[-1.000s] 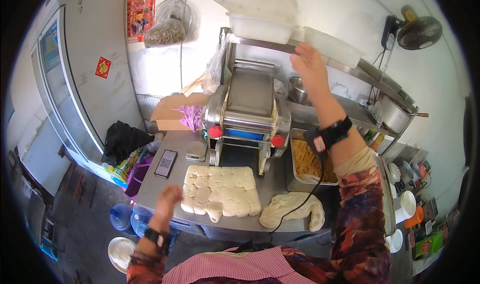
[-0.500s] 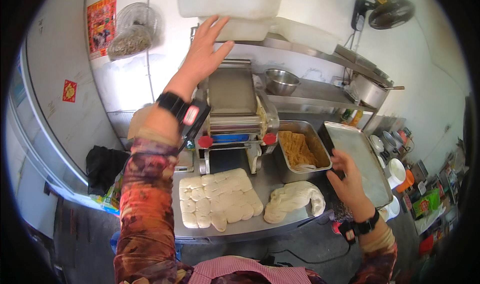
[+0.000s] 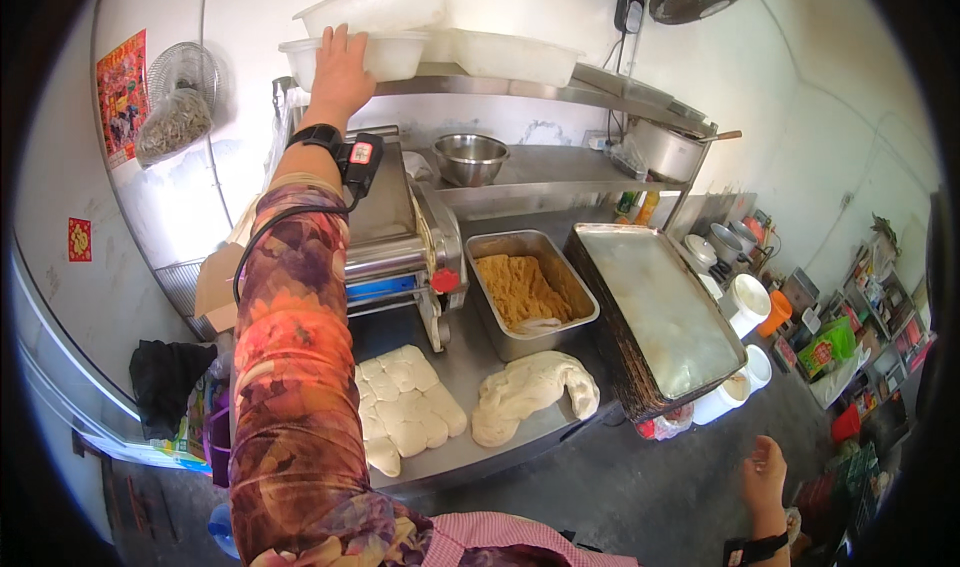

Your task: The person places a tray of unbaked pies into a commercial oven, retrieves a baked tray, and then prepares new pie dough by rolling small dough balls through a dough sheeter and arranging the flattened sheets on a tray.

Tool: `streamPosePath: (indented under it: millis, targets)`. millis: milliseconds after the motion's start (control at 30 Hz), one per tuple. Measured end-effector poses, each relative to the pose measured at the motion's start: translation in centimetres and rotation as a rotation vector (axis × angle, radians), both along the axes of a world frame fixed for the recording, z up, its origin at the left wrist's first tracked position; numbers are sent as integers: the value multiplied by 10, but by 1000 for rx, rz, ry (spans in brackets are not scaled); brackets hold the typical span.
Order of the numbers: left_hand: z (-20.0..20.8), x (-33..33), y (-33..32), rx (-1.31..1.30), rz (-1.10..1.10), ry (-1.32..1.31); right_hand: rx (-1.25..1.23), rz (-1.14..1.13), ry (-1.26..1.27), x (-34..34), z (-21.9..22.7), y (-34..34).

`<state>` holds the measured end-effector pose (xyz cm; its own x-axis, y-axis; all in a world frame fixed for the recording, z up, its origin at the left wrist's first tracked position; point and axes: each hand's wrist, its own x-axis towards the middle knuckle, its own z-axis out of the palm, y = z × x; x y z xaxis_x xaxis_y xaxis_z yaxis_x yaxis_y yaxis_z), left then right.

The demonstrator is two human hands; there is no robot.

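At the upper left my left hand (image 3: 342, 75) reaches up to the lower of two stacked whitish plastic tubs (image 3: 395, 55), its fingers stretched out over the rim; it holds nothing that I can see. The other tub (image 3: 375, 2) rests tilted on top. My right hand (image 3: 765, 479) hangs low at the right, fingers loosely bent, apart from everything on the table. A flattened slab of pale dough pieces (image 3: 408, 404) and a folded lump of dough (image 3: 530, 395) lie on the steel table, the slab partly behind my left sleeve.
A dough roller machine (image 3: 385, 242) stands behind my left arm. Beside it are a steel pan (image 3: 585, 317) of crumbly brown filling (image 3: 520, 292) and stacked baking trays (image 3: 660, 302). A steel bowl (image 3: 470, 159) and a pot (image 3: 668, 154) sit on the shelf; white buckets (image 3: 748, 302) stand farther right.
My view has swung right. My left hand has gone from in front of the tubs to the lower tub's rim. My right hand has moved from beside the pan down and away rightward.
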<state>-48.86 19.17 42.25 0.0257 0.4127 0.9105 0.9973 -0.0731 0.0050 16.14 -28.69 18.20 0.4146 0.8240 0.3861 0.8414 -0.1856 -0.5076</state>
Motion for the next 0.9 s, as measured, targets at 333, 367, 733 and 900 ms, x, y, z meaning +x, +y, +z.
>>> streamPosePath:
  millis: [333, 367, 733, 900]
  targets:
    - [12, -4, 31, -323, 414, 35, -42, -63, -5, 32, -16, 5]
    - [12, -2, 38, -327, 429, 15, -41, -55, -13, 28, -17, 9]
    - [-34, 35, 87, 12, 302, -212, -3, -165, 95, 71, -24, -36]
    - [-74, 158, 29, -70, -241, 36, -20, -342, 106, 144, -25, -118]
